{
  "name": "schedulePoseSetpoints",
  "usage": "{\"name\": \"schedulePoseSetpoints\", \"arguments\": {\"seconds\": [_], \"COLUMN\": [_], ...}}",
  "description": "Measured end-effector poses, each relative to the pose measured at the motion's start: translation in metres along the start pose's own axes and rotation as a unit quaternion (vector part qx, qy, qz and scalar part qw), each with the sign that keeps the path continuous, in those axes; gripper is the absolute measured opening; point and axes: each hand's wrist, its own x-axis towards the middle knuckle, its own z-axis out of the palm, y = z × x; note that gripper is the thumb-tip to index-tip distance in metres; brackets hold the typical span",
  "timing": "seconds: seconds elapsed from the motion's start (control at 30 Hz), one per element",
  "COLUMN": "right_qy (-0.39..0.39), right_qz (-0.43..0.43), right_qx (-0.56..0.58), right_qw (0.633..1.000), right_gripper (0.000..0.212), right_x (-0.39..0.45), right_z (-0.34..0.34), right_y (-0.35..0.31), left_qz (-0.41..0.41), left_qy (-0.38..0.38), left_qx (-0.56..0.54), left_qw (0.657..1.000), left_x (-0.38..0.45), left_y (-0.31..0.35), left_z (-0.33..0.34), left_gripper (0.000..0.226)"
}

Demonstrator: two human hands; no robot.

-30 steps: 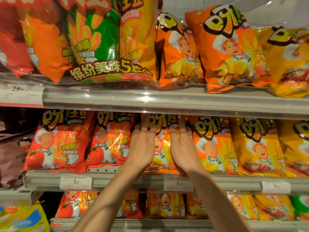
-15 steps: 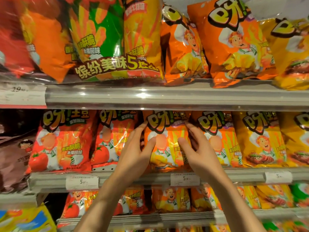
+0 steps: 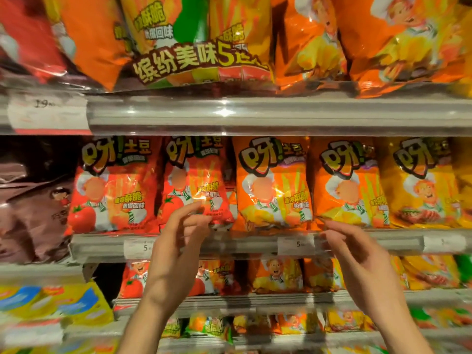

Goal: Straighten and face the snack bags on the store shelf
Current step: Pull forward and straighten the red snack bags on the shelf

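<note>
Releasing the orange bag (image 3: 273,185), now upright and faced; my left hand (image 3: 178,241) and right hand (image 3: 357,254) have withdrawn, fingers relaxed, grasping nothing.

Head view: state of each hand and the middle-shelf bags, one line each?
Left hand: fingers loosely extended, holding nothing.
Right hand: relaxed, holding nothing.
Orange chef-print snack bag: upright, front facing out.
Red tomato-print snack bag: upright, slightly tilted.
Yellow chef-print snack bag: upright, facing out.

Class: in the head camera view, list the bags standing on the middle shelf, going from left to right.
Brown bag → first red tomato bag → second red tomato bag → first orange bag → second orange bag → yellow bag.
</note>
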Motion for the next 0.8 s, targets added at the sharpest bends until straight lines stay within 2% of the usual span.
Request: {"name": "schedulePoseSetpoints", "arguments": {"seconds": [0.17,0.33,0.47,0.6,0.7,0.8], "right_qy": [-0.004,-0.044,-0.058,-0.060,-0.069,-0.080], "right_qz": [-0.021,-0.012,-0.028,-0.087,-0.063,-0.072], "right_qx": [0.036,0.061,0.066,0.057,0.066,0.005], "right_qw": [0.999,0.997,0.996,0.993,0.993,0.994], "right_gripper": [0.018,0.021,0.016,0.016,0.017,0.028], "right_x": [0.006,0.005,0.005,0.005,0.016,0.037], "right_z": [0.009,0.022,0.037,0.062,0.099,0.141], "right_y": [0.003,-0.002,-0.022,-0.052,-0.074,-0.093], "left_qz": [-0.011,-0.027,-0.026,0.003,0.019,-0.003], "left_qy": [0.041,0.076,0.098,0.033,-0.007,-0.030], "left_qx": [0.033,0.064,0.059,0.081,0.086,0.131], "left_qw": [0.999,0.995,0.993,0.996,0.996,0.991], "left_x": [-0.009,-0.015,-0.002,0.029,0.053,0.077], "left_y": [0.011,0.013,0.009,0.000,0.000,0.003], "left_z": [-0.005,-0.020,-0.029,-0.033,-0.033,-0.029], "left_gripper": [0.028,0.025,0.025,0.045,0.049,0.056]}}
